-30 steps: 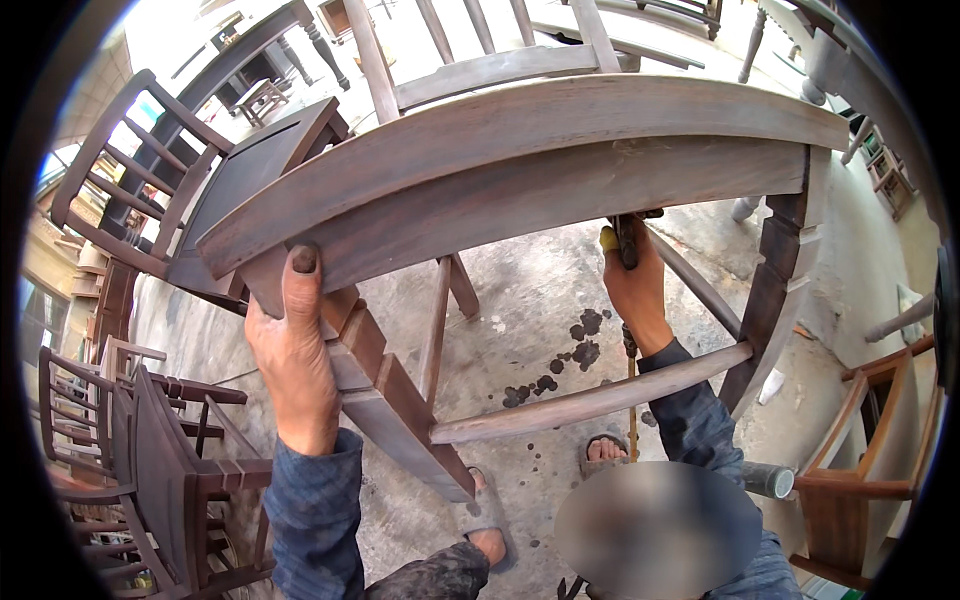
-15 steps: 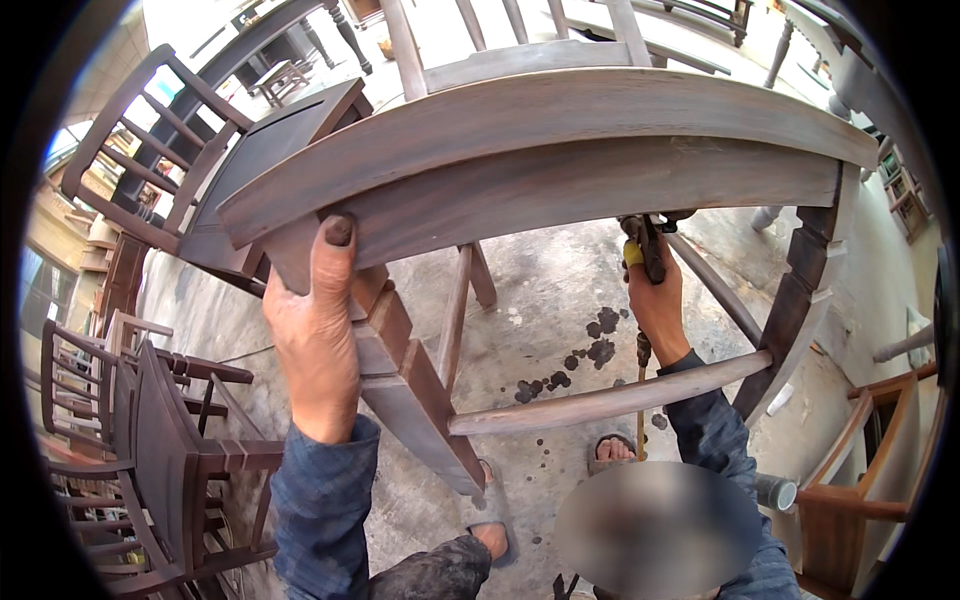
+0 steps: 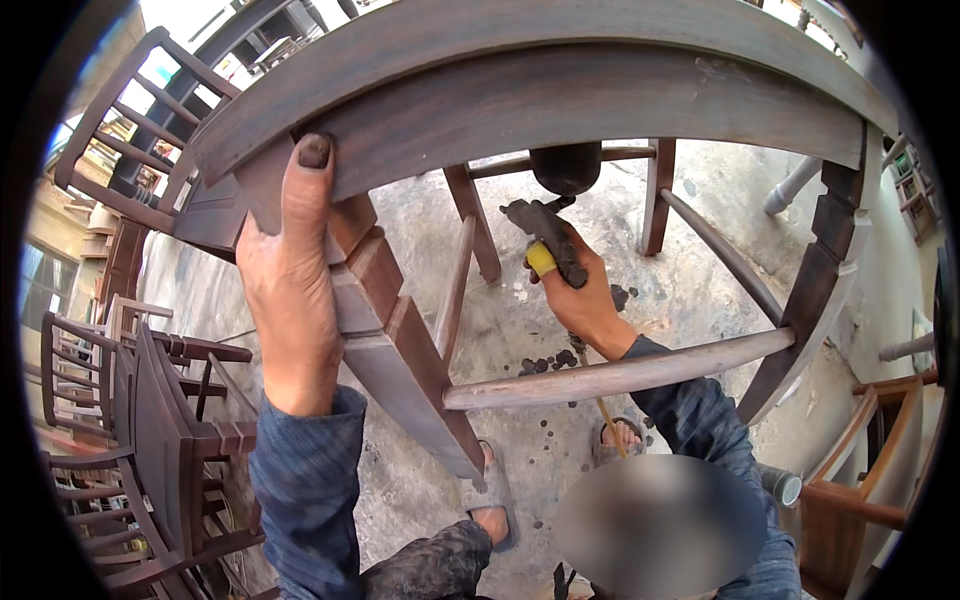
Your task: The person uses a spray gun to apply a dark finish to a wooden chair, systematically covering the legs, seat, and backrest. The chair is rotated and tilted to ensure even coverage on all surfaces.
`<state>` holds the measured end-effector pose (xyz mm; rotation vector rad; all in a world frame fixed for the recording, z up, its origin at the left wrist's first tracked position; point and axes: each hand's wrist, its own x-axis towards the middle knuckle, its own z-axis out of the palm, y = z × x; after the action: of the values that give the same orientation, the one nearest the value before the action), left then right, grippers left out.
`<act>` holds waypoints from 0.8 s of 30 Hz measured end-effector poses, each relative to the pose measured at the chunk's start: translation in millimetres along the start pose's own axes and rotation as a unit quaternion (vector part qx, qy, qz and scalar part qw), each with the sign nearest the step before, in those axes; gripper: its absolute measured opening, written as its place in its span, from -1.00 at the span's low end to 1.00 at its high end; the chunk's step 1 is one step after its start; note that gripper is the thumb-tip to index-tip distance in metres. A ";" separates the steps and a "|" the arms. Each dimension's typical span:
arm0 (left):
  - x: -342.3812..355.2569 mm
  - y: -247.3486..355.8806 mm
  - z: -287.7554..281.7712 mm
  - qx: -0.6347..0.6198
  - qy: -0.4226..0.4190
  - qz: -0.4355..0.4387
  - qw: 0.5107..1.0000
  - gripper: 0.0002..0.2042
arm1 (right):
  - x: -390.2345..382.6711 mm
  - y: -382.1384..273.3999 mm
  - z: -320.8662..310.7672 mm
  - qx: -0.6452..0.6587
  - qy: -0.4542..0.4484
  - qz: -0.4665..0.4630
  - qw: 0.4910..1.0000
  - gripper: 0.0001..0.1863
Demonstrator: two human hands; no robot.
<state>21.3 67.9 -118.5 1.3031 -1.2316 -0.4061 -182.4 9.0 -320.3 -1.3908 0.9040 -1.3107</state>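
Note:
A dark brown wooden chair [image 3: 600,95] with a curved seat edge is tilted in front of me. My left hand [image 3: 290,285] is closed around its left corner, the dark-stained thumb pressed on the front where the leg meets the seat. Under the seat, between the legs, my right hand [image 3: 592,305] grips a dark spray gun [image 3: 545,230]. A black cup [image 3: 567,172] is at the gun's far end, its upper part hidden by the seat edge. Something yellow [image 3: 541,260] shows by my fingers. From the gun a thin yellowish hose [image 3: 610,428] runs down behind the chair's front rung [image 3: 620,383].
Other dark chairs [image 3: 165,430] crowd the left side, and another slatted chair [image 3: 120,150] stands at the far left. A brown wooden frame [image 3: 850,500] and a small can [image 3: 782,486] are at the right. Dark spots [image 3: 545,364] mark the concrete floor near my sandalled feet.
My right hand has moved left with the spray gun, bringing its cup into view under the seat. The chair's seat edge has come nearer and tilted; my left hand keeps its hold.

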 end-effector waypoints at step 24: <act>0.8 4.6 -2.0 -0.011 -0.023 0.009 1.000 -0.34 | -1.8 -13.9 8.5 -0.063 -0.023 0.014 0.998 -0.49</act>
<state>21.5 69.7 -113.7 1.2687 -1.2719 -0.4377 -175.7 15.4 -306.8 -1.4946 0.9866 -1.2140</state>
